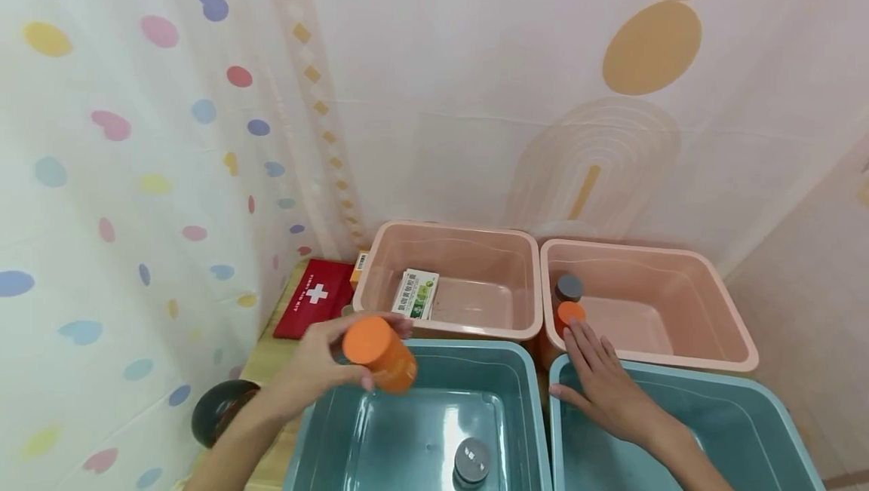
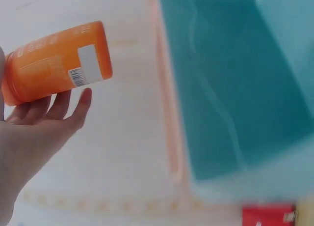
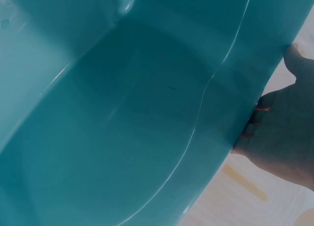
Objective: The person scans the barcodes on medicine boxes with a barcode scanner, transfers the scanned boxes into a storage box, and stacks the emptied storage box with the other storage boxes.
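Note:
My left hand grips an orange bottle with an orange cap above the left teal bin. In the left wrist view, a white barcode label is on the bottle, and my fingers lie along its side. My right hand reaches across the rim of the right teal bin, fingers extended. Its fingertips are beside an orange-capped bottle in the right pink bin; whether they touch cannot be told. Next to that bottle stands a grey-capped bottle.
A grey-lidded container sits in the left teal bin. The left pink bin holds a white and green medicine box. A red first aid pouch, a small orange box and a dark round object lie on the left.

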Demonstrator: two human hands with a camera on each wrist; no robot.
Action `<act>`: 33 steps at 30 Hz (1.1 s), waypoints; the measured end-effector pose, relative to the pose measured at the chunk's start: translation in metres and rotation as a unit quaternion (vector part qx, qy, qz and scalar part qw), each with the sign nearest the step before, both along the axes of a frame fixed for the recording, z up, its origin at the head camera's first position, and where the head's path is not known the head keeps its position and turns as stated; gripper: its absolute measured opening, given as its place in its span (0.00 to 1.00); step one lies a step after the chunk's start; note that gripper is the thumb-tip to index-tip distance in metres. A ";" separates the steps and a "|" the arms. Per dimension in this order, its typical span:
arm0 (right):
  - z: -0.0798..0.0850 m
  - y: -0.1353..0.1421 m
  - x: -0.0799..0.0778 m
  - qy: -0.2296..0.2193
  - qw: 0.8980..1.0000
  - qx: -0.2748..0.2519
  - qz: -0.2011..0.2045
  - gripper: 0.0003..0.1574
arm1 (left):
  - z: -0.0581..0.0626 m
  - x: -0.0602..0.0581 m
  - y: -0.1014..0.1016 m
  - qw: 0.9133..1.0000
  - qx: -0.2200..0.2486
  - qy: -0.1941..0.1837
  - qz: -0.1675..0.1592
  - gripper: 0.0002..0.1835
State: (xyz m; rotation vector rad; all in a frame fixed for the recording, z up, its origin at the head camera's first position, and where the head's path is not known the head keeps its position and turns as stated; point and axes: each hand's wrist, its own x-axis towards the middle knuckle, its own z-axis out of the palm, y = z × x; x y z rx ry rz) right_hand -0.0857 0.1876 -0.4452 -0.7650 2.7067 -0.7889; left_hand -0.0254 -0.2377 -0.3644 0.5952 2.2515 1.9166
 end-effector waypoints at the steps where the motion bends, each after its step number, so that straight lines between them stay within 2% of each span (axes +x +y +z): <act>1: -0.001 0.000 0.000 -0.002 1.000 -0.004 -0.001 0.61 | 0.003 0.005 -0.007 1.000 0.009 0.010 0.015 0.32; 4: -0.004 0.002 0.001 0.001 1.000 -0.013 -0.004 0.62 | 0.004 0.021 -0.028 0.996 0.021 0.043 0.074 0.28; 8: -0.010 0.004 0.001 0.018 0.999 -0.031 -0.001 0.62 | -0.012 0.041 -0.053 0.987 0.068 0.085 0.121 0.28; 11: -0.011 0.005 0.001 0.021 0.999 -0.041 0.001 0.62 | -0.029 0.057 -0.069 0.982 0.063 0.080 0.159 0.23; 14: -0.010 0.004 0.001 0.011 0.999 -0.035 0.000 0.62 | -0.048 0.073 -0.085 0.978 0.048 0.047 0.197 0.19; 16: -0.008 0.003 0.001 0.005 1.000 -0.026 -0.003 0.62 | -0.064 0.083 -0.096 0.976 0.068 0.046 0.200 0.19; 20: -0.005 0.003 0.002 0.004 1.000 -0.016 -0.004 0.61 | -0.092 0.098 -0.112 0.975 0.121 0.051 0.178 0.23; 21: -0.005 0.003 0.002 0.005 1.000 -0.015 -0.005 0.61 | -0.098 0.101 -0.114 0.975 0.120 0.050 0.181 0.24; 23: -0.005 0.003 0.002 0.008 1.000 -0.015 -0.005 0.61 | -0.106 0.105 -0.115 0.973 0.095 0.028 0.208 0.24; 25: -0.005 0.003 0.003 0.012 1.000 -0.015 -0.005 0.61 | -0.112 0.107 -0.111 0.965 0.064 0.008 0.252 0.25; 27: -0.004 0.002 0.003 0.015 1.000 -0.017 -0.005 0.61 | -0.116 0.108 -0.106 0.957 0.059 0.008 0.284 0.27; 29: -0.004 0.002 0.003 0.016 1.000 -0.017 -0.005 0.60 | -0.119 0.107 -0.100 0.950 0.083 0.027 0.300 0.29; 31: -0.003 0.002 0.003 0.010 1.000 -0.018 -0.007 0.60 | -0.121 0.105 -0.095 0.944 0.117 0.051 0.303 0.31; 33: -0.003 0.001 0.004 0.017 1.000 -0.014 -0.005 0.60 | -0.123 0.103 -0.091 0.937 0.125 0.058 0.321 0.32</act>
